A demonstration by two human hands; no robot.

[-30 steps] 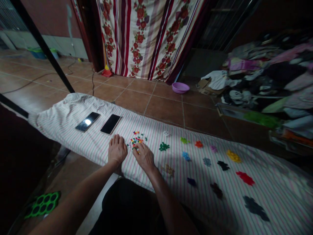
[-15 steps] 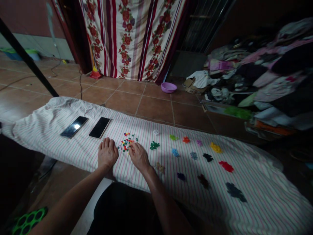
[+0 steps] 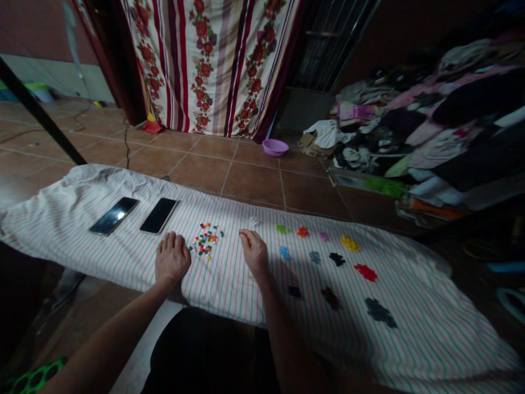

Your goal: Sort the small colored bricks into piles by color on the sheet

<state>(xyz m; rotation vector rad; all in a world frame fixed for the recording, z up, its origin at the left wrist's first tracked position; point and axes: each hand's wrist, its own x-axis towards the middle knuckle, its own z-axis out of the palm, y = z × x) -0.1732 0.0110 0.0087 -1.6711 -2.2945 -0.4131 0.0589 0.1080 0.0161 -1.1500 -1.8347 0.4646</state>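
Note:
On the striped cloth [image 3: 229,273] lies a loose cluster of small mixed-colour pieces [image 3: 205,241], too small to name more exactly. My left hand [image 3: 172,257] rests flat, palm down, just left of that cluster, holding nothing. To its right, my right hand [image 3: 255,253] is closed in a pinch above the cloth; whatever is between thumb and fingertip is too small to make out. A white pile [image 3: 254,222] sits just beyond the right hand. The dark green and beige piles are hidden behind that hand and forearm.
Sorted piles spread to the right, including light green [image 3: 282,229], orange [image 3: 302,232], light blue [image 3: 284,253], yellow [image 3: 350,243], red [image 3: 366,272] and dark grey [image 3: 380,312]. Two phones [image 3: 159,215] lie at left. A purple basin [image 3: 275,147] stands on the floor beyond.
My right hand has moved right, from the mixed cluster to over the green pile, still pinched. My left hand stays beside the cluster. The whole view has shifted slightly.

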